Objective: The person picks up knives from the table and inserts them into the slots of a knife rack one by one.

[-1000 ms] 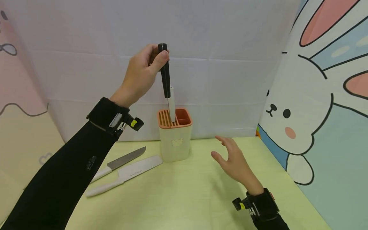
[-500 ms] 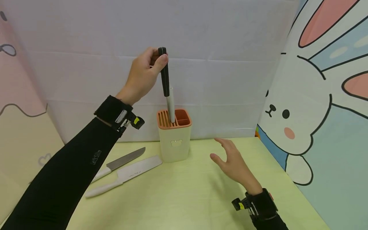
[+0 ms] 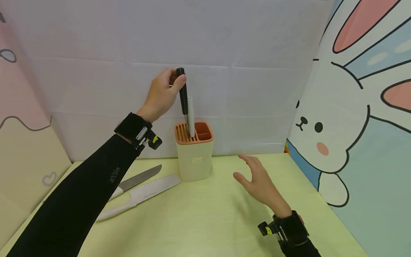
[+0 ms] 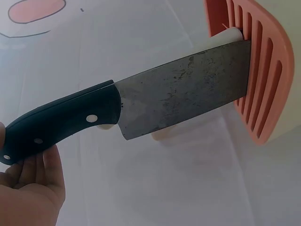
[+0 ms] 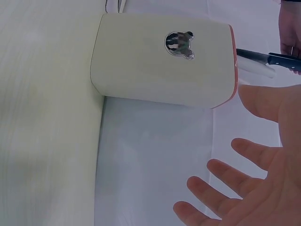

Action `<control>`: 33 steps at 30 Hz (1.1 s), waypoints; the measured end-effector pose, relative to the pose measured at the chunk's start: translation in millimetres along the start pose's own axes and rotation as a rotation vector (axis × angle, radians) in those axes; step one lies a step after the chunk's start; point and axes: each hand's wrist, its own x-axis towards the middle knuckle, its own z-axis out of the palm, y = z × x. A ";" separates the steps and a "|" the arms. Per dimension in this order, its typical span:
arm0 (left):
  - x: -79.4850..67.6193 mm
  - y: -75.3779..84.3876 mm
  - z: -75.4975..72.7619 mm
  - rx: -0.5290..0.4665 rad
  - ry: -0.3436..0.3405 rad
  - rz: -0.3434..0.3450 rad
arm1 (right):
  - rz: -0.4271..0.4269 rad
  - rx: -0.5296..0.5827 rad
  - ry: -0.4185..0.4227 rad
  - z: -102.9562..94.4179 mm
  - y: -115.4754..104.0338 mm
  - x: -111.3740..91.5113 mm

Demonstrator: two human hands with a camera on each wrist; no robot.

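Note:
My left hand (image 3: pixel 162 93) grips the upper end of a black-handled kitchen knife (image 3: pixel 183 91) above the knife block (image 3: pixel 194 162). In the left wrist view the broad, stained blade (image 4: pixel 183 87) has its tip end in a slot of the orange slotted top (image 4: pixel 263 61). Beside it a white-handled knife (image 3: pixel 191 117) stands upright in the block. My right hand (image 3: pixel 261 182) hovers right of the block with fingers spread, holding nothing; the right wrist view shows its fingers (image 5: pixel 230 176) apart from the block's cream body (image 5: pixel 141 61).
On the pale green table (image 3: pixel 205 221), left of the block, lie a white-handled cleaver (image 3: pixel 154 189) and another white-handled knife (image 3: pixel 141 177), partly behind my left sleeve (image 3: pixel 80 185). A white sheet (image 3: pixel 257 89) hangs behind, and a rabbit-printed panel (image 3: pixel 369 160) stands on the right.
My left hand has moved down with the black-handled knife, whose blade has sunk deeper into the slot. The right hand has barely moved.

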 end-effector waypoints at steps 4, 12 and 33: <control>-2.2 -8.6 3.0 0.016 -0.012 -0.011 | 0.000 -0.002 -0.006 0.0 -1.7 0.4; -4.8 -24.1 10.8 0.016 -0.029 -0.031 | 0.007 -0.005 -0.008 0.4 -2.2 0.0; -11.1 -55.2 23.5 0.023 -0.070 -0.104 | 0.020 0.006 -0.018 2.8 -4.4 0.5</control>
